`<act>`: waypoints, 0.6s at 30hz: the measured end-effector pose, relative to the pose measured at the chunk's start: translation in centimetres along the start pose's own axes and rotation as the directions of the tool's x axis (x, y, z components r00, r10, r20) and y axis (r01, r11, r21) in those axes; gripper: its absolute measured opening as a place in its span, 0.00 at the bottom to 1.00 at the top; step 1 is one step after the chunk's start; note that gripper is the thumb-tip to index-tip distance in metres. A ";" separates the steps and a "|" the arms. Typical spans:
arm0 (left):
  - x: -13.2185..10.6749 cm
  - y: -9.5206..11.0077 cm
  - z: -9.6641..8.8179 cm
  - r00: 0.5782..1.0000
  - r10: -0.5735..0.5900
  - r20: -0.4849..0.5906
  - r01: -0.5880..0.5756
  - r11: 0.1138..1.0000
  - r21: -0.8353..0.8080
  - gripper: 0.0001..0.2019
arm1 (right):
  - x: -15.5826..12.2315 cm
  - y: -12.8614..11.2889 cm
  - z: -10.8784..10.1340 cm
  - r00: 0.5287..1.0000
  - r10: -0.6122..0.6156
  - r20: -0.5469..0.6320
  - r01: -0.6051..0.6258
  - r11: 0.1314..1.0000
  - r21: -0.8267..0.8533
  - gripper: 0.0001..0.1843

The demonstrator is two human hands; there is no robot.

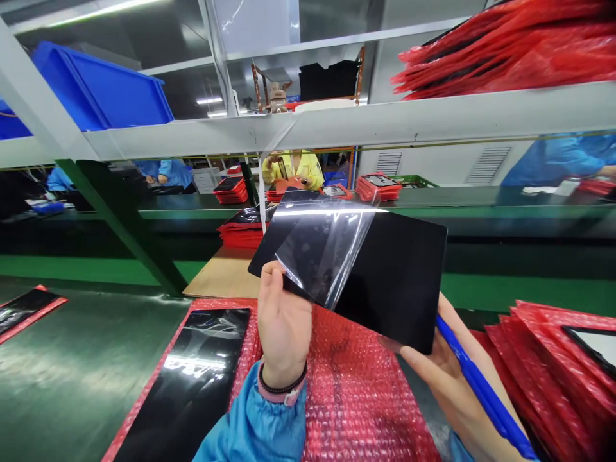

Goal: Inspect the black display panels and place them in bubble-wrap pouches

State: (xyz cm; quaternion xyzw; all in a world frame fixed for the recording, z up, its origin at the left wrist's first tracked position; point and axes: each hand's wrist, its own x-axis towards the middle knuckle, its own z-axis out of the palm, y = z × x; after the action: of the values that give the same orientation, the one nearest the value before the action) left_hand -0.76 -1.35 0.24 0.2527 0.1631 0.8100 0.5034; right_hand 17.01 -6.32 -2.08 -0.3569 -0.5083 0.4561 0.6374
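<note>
A black glass panel (394, 276) is held tilted above a red bubble-wrap sheet (356, 391). My left hand (283, 321) is closed on the panel's left edge, where a clear protective film (327, 250) is peeled partly up. Under the panel's lower right corner my right hand (447, 378) props it from below and also grips a blue pen (481, 391). A second black panel (192, 378) lies flat on bubble wrap to the left.
Red bubble bags (553, 359) are stacked at the right. A green conveyor belt (72, 359) runs across. Overhead shelves carry a blue bin (101, 90) and red bags (510, 51). Other workers in blue and yellow sit beyond.
</note>
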 end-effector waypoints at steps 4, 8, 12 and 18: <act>0.3 0.1 0.0 1.000 -0.001 -0.004 0.001 1.000 -0.021 0.03 | -0.2 0.0 -0.2 0.999 0.025 0.024 -0.026 0.998 0.057 0.39; 0.9 0.3 -0.1 0.999 0.008 -0.043 -0.008 1.000 0.011 0.04 | -0.5 -0.8 -0.2 0.997 0.075 0.015 -0.076 0.995 0.071 0.34; 1.6 0.5 -0.3 0.997 0.024 -0.072 -0.021 0.999 0.036 0.04 | -0.6 -1.1 0.1 0.997 0.076 -0.001 -0.076 0.994 0.079 0.26; 3.0 0.4 -1.2 0.973 0.150 -0.174 -0.126 0.982 0.139 0.01 | -0.9 -1.7 0.8 0.989 0.137 -0.049 -0.138 0.990 -0.021 0.16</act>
State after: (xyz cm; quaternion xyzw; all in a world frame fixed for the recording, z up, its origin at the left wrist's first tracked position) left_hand -2.84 1.12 0.17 0.2194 0.2422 0.8508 0.4115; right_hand 16.55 -7.76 -0.61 -0.4095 -0.4730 0.4840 0.6118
